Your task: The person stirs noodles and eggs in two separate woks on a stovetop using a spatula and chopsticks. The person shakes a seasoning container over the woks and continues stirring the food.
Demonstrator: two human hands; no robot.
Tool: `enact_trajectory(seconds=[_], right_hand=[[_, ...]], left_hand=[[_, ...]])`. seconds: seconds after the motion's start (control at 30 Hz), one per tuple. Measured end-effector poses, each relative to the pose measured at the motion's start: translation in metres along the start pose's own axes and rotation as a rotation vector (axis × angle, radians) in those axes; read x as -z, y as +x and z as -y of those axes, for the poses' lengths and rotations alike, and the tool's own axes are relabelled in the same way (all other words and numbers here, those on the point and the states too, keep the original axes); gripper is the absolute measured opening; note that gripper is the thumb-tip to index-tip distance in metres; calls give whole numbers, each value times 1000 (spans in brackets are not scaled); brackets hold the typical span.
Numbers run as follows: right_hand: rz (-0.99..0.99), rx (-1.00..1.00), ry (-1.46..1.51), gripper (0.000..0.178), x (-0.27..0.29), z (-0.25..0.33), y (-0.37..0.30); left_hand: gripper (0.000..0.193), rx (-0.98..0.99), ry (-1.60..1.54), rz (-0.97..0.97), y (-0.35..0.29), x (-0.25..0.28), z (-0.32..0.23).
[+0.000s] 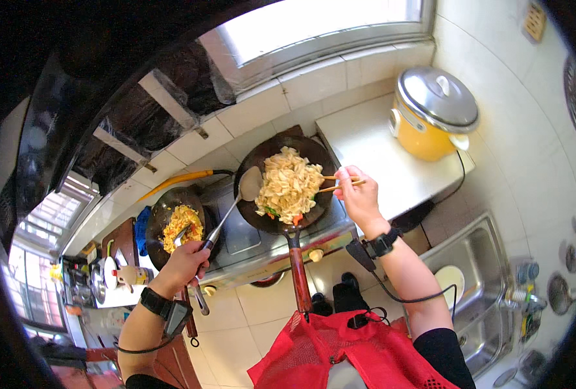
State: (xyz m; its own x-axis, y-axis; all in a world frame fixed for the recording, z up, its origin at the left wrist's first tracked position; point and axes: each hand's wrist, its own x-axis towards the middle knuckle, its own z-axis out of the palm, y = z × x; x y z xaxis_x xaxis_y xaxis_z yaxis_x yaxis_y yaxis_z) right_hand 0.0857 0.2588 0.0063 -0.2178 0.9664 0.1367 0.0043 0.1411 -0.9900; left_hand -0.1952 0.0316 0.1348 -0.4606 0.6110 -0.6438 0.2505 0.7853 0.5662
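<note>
Two hands work the stove: left hand [183, 259] grips a ladle [249, 183], right hand [359, 198] pinches chopsticks [340, 183] over a wok [288, 185] of already mixed noodles, unplated.

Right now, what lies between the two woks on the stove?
In the head view, the ladle held by the left hand spans the gap between the left wok and right wok, over bare stove top.
</note>
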Motion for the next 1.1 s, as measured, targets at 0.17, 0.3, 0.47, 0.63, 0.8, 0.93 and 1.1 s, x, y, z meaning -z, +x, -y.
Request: enact_trajectory(seconds=[0.17,0.3,0.47,0.63,0.8,0.93,1.1], right_hand=[[99,-239,222,25,-51,-52,34],[106,-339,288,28,-63,-40,35],[131,-254,410,30,-48,0,32],[127,-165,410,31,-45,47,34],[172,-37,332,28,-39,69,24],[150,-37,74,26,-30,64,11],[469,84,76,18,-51,44,-28]], left_hand=[[18,121,-248,170,8,-12,-18],[15,132,-409,173,5,-26,-1],[15,91,-614,129,-33,-12,7],[13,18,-608,79,-53,-3,-5],[17,-114,-366,-22,-69,2,-2],[20,-184,-134,-123,-56,-2,17],[20,-220,-28,-124,-38,-10,29]])
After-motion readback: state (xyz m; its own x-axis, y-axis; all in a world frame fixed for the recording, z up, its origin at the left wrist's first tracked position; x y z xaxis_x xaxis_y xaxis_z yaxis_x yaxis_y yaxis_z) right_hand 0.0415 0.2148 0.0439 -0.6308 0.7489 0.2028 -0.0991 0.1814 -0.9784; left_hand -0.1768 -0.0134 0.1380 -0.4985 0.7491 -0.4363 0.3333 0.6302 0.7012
